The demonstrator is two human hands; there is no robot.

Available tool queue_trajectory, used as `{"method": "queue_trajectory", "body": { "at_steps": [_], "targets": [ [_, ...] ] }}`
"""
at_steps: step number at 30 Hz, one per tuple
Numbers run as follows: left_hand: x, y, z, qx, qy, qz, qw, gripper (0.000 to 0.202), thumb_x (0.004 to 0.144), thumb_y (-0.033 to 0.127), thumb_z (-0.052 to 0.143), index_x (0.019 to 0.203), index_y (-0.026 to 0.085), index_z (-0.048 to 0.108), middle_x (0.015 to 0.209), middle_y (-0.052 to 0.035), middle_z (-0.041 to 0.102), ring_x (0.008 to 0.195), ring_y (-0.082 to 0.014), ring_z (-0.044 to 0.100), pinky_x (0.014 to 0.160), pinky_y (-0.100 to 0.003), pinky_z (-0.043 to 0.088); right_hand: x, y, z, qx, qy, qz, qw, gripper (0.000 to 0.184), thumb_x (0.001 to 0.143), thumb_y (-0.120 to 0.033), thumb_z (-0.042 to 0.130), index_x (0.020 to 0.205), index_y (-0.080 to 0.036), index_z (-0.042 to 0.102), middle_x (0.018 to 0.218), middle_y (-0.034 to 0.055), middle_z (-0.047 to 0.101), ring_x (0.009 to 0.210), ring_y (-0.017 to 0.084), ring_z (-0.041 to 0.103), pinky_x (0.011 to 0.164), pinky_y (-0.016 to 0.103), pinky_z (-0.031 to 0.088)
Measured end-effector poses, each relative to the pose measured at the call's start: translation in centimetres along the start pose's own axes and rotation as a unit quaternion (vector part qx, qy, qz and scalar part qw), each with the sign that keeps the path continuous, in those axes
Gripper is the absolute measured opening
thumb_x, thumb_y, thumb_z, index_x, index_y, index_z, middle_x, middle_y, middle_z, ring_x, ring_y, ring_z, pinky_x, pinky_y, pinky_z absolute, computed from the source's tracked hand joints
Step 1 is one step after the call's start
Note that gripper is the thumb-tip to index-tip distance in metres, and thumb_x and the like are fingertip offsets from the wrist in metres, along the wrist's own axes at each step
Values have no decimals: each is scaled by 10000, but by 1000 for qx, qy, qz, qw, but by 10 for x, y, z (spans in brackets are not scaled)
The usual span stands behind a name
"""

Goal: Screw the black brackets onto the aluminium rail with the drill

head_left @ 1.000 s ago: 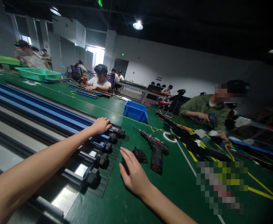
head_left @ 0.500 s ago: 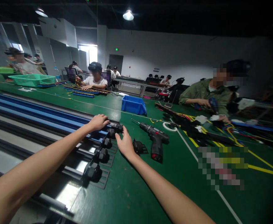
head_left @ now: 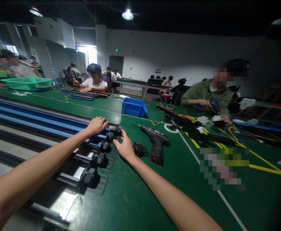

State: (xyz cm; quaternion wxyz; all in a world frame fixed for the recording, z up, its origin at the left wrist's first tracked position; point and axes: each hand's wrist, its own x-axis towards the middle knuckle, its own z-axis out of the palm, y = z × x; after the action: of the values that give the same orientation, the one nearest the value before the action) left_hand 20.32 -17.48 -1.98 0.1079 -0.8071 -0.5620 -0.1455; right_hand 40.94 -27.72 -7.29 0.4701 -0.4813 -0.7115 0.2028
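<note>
Long blue and black rails lie across the green table, each ending in a black end fitting. My left hand rests with curled fingers on the far blue rail near its end. My right hand reaches to the farthest black fitting, its fingers touching it. A loose black fitting sits just right of my right hand. A cordless drill lies on the table beyond it.
A blue bin stands behind the drill, a white tape ring to its right. A person in a green jacket works at the right among wires. Other people sit further back. A green basket stands far left.
My right hand moved from the table beside the loose fitting up and left to the farthest fitting. My left hand stayed on the blue rail. The view shifted slightly.
</note>
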Motion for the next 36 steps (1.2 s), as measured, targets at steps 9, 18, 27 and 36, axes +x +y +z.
{"method": "queue_trajectory", "body": {
  "at_steps": [9, 18, 27, 36],
  "targets": [
    [-2, 1, -1, 20, 6, -26, 999, 513, 979, 520, 267, 987, 172, 643, 992, -133, 639, 970, -270, 587, 839, -365, 423, -1, -15, -8, 7, -18, 17, 1000, 800, 829, -575, 601, 1466, -162, 351, 1433, 156, 499, 1339, 298, 461, 1096, 453, 387],
    [-2, 4, -3, 40, 4, -39, 998, 589, 980, 546, 208, 975, 162, 654, 983, -146, 651, 968, -281, 607, 821, -361, 426, -2, -27, -12, -38, -56, 24, 997, 890, 849, -702, 481, 1495, -115, 308, 1507, 186, 391, 1421, 327, 326, 1160, 501, 267],
    [-2, 4, -2, 50, 7, -76, 996, 652, 972, 574, 179, 1012, 138, 662, 1011, -173, 673, 1002, -302, 618, 833, -368, 411, 0, -28, -10, -58, -103, -14, 993, 955, 814, -728, 512, 1523, -145, 248, 1560, 171, 298, 1458, 324, 241, 1185, 516, 190],
    [-4, 5, -4, 56, 2, -83, 995, 651, 975, 563, 178, 1041, 125, 655, 999, -187, 680, 1001, -315, 625, 839, -384, 405, 3, -20, -10, -39, -135, -10, 990, 936, 837, -726, 477, 1532, -149, 232, 1577, 167, 258, 1469, 308, 215, 1177, 500, 211]
  ]
}}
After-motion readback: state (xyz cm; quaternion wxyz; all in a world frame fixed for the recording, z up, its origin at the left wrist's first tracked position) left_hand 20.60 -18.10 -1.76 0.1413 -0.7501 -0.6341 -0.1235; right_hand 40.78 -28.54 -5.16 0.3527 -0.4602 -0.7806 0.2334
